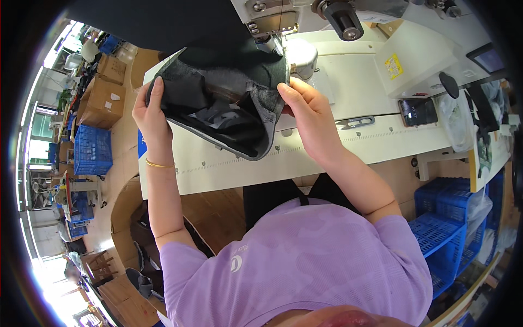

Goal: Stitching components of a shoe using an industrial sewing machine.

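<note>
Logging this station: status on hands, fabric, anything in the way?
Left hand gripping black fabric at left edge; right hand pinching right edge. Fabric held open near sewing machine. Snips, phone off right, apart from fabric.

a light purple short-sleeved shirt (327, 256) is worn, its cloth marked with tonal, rounded blotches. on its left chest a small white rounded emblem (236, 264) is printed, fine pale lettering (238, 250) set beside it. black trousers (267, 199) are worn below. the left wrist (159, 151) is ringed by a thin gold-coloured bangle (159, 164). the left hand (151, 117) and right hand (309, 111) are bare.
</note>
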Tool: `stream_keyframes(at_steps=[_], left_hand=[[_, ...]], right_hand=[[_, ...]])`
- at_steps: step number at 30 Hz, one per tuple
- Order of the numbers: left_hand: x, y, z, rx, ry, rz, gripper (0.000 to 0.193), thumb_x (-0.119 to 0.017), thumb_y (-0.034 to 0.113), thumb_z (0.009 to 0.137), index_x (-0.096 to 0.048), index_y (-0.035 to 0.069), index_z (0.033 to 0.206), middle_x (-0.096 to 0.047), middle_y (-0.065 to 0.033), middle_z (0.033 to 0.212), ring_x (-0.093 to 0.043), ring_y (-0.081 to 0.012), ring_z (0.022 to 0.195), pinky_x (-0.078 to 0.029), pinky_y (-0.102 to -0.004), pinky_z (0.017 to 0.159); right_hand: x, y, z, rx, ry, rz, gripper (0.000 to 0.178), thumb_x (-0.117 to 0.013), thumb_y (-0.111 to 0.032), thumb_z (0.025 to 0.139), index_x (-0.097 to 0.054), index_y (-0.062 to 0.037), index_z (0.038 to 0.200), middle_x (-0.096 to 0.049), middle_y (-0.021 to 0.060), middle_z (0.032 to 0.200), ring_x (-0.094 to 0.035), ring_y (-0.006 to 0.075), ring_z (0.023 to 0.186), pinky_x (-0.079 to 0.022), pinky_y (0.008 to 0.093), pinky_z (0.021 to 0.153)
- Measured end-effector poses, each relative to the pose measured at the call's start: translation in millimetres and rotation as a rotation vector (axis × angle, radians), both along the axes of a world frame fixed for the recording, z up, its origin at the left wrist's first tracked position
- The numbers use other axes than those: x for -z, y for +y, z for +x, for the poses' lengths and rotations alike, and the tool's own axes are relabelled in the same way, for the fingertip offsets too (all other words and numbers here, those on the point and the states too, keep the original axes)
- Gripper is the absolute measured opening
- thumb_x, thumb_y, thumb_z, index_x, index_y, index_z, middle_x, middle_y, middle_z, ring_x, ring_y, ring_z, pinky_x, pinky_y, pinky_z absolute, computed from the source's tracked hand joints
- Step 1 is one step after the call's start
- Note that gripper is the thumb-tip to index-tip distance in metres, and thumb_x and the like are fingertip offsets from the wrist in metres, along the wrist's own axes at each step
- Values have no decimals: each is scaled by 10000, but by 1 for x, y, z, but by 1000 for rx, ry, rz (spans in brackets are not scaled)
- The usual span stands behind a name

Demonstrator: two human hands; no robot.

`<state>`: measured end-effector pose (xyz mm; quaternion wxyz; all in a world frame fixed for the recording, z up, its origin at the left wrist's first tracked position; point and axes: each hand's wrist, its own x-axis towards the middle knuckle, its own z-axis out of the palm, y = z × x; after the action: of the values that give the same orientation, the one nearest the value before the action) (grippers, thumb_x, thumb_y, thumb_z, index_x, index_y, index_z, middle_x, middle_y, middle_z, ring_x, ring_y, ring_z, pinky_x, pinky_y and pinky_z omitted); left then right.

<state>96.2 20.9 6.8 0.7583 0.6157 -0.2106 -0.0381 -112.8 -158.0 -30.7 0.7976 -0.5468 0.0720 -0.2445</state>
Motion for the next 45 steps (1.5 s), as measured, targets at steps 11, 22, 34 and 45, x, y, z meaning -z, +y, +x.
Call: stream_keyframes(at_steps=[11, 22, 34, 45], left_hand=[[-32, -69, -95, 242, -1425, 492, 275, -746, 6, 664, -665, -1, 926, -628, -94, 908, -597, -251, 805, -487, -313, 699], [-32, -99, -100, 159, -1777, 581, 230, -638, 95, 562, -575, 27, 773, -550, -56, 794, -568, -213, 743, -499, -321, 688], [-46, -91, -112, 357, -1436, 693, 182, -712, -17, 693, -648, -9, 863, -585, -70, 811, -569, -219, 722, -470, -303, 610], [-45, -96, -112, 356, -1587, 742, 149, -685, -37, 689, -623, -13, 822, -581, -68, 803, -574, -226, 712, -469, -305, 578]], right_hand=[[1, 11, -11, 41, 39, -26, 169, -499, -101, 913, -566, 1, 1031, -560, -31, 857, -457, 4, 806, -381, 177, 710], [9, 10, -11, 129, 4, -131, 157, -497, -153, 896, -496, -6, 840, -418, -4, 625, -365, 58, 592, -319, 262, 520], [6, 10, -15, 126, 20, -177, 178, -482, -157, 896, -468, 4, 821, -418, 41, 630, -378, 85, 591, -337, 290, 522], [9, 8, -16, 166, 22, -232, 229, -474, -169, 899, -406, 8, 769, -373, 90, 581, -346, 142, 559, -325, 336, 512]])
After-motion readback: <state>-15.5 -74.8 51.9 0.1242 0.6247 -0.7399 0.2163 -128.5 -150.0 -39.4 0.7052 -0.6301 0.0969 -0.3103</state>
